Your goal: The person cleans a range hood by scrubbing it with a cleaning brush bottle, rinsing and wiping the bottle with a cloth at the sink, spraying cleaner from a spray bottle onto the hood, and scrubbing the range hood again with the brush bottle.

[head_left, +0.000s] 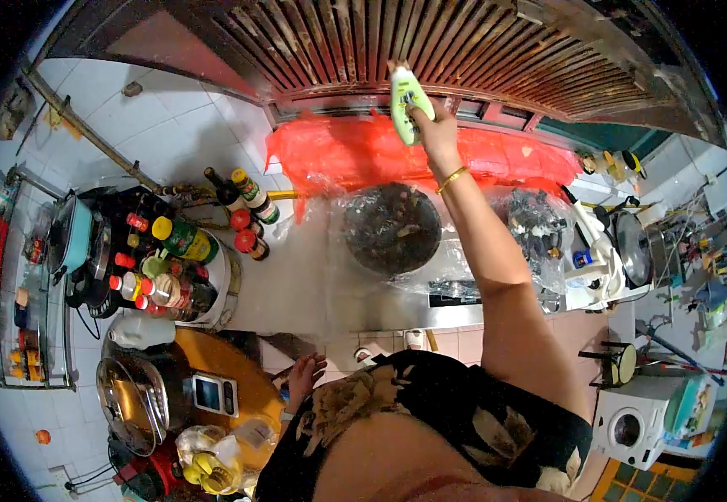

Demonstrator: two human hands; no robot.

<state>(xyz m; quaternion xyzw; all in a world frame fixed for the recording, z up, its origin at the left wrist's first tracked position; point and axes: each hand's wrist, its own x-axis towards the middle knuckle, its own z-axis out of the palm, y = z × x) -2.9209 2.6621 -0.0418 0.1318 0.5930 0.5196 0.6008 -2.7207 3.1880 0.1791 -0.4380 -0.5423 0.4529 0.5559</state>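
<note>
My right hand is raised and closed around a light green plastic bottle with dark printing. The bottle's white nozzle end points up and touches or nearly touches the rusty-brown slatted panel; I cannot tell which. Any liquid coming out is too small to make out. Low at my left side, near the round wooden table, my left hand hangs with its fingers apart and nothing in it. Below the raised arm, a dark round pan-like shape sits under clear plastic film on the counter.
Red plastic sheeting lines the back of the counter. Several sauce bottles stand at its left end. A glass-lidded pot is on the left, with a device with a screen nearby. A washing machine stands lower right.
</note>
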